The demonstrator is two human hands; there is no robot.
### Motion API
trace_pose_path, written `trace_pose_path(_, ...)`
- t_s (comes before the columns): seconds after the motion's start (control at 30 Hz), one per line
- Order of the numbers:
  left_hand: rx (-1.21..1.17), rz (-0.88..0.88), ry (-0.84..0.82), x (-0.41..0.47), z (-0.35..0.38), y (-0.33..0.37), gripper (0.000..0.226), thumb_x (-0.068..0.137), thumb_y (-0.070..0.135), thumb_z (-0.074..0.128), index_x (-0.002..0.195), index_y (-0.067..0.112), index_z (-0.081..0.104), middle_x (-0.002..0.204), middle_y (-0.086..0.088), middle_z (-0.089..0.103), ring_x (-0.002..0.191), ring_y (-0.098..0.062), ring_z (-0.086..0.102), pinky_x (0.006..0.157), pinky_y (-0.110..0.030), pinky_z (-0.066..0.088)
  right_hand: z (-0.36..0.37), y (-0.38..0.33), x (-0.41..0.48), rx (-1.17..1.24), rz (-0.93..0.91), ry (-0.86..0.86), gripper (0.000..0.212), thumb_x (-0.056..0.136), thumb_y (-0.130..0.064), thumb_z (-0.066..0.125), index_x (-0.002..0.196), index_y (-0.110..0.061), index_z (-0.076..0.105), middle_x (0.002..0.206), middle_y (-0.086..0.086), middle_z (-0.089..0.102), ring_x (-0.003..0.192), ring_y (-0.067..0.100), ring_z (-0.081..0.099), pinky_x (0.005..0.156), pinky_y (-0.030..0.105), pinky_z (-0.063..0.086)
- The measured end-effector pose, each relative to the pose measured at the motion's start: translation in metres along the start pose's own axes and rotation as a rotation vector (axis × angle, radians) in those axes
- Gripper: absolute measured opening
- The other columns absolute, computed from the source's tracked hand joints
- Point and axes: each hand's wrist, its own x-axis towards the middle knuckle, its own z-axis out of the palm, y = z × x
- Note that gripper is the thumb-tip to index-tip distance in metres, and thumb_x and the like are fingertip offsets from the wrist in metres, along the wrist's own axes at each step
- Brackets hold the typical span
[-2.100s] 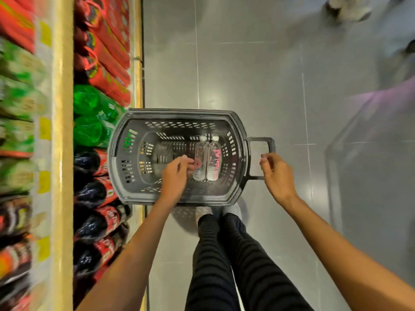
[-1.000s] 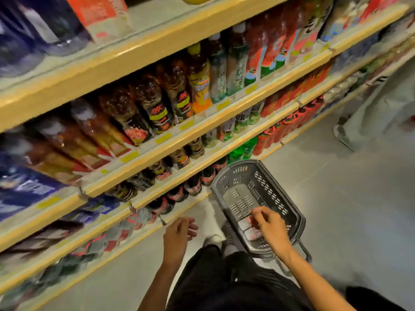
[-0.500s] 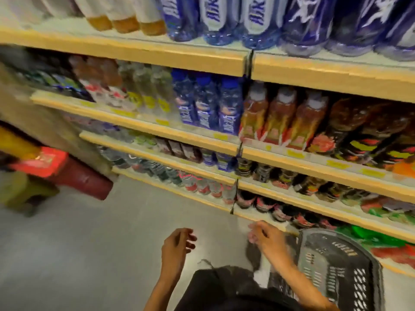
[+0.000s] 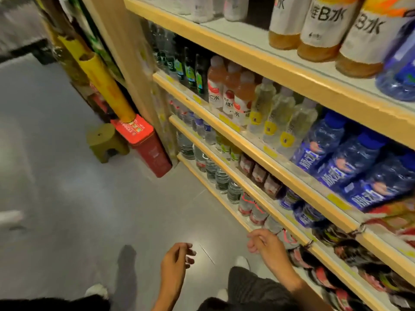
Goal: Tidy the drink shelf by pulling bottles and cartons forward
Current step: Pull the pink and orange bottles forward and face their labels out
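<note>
A wooden drink shelf [image 4: 265,151] with several tiers runs along the right. Pink-capped juice bottles [image 4: 226,90], pale yellow-labelled bottles [image 4: 276,117] and blue bottles [image 4: 341,158] fill a middle tier. Clear water bottles [image 4: 222,178] stand on the bottom tier. My left hand [image 4: 177,259] hangs over the floor with loosely curled fingers and holds nothing. My right hand [image 4: 267,243] hovers by the bottom tier's front edge, fingers loosely curled, empty, close to red-capped bottles [image 4: 253,209].
A red box [image 4: 146,144] and a small olive stool [image 4: 105,140] stand on the grey floor at the shelf's left end. A yellow tube [image 4: 101,79] leans above them. My dark-trousered legs and white shoes sit at the bottom.
The view has swung left along the shelf. The grey basket has left the frame. My right hand has come out of the basket and now hovers empty by the bottom tier.
</note>
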Motion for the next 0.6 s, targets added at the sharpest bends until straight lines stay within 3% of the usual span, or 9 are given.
trace_pose_path(0.13, -0.069, -0.029, 0.071, 0.036, 0.006, 0.021, 0.029, 0.101, 0.006, 0.041, 0.086, 0.006, 0.066, 0.079, -0.015, 0.069, 0.065, -0.023, 0.061, 0.061, -0.031, 0.048, 0.004, -0.027, 0.055, -0.043, -0.035, -0.064, 0.013, 0.095, 0.0, 0.051, 0.091, -0.002, 0.063, 0.072, 0.011, 0.066, 0.065, 0.016, 0.063, 0.063, 0.02, 0.05)
trace_pose_path(0.4, -0.208, -0.012, 0.243, 0.095, -0.004, 0.074, 0.028, 0.1, 0.004, 0.042, 0.087, 0.007, 0.067, 0.074, -0.009, 0.069, 0.061, -0.02, 0.06, 0.058, -0.028, 0.048, 0.027, -0.093, 0.145, -0.105, -0.074, -0.163, 0.016, 0.097, -0.008, 0.05, 0.09, -0.008, 0.064, 0.071, 0.006, 0.069, 0.06, 0.009, 0.063, 0.064, 0.022, 0.047)
trace_pose_path(0.6, -0.245, -0.024, 0.248, 0.151, -0.02, 0.113, 0.026, 0.099, 0.001, 0.041, 0.089, 0.002, 0.065, 0.078, -0.014, 0.066, 0.059, -0.018, 0.056, 0.049, -0.017, 0.047, 0.054, -0.124, 0.194, -0.09, -0.057, -0.14, 0.018, 0.096, -0.006, 0.049, 0.088, -0.009, 0.065, 0.065, 0.001, 0.064, 0.055, 0.003, 0.057, 0.049, 0.011, 0.039)
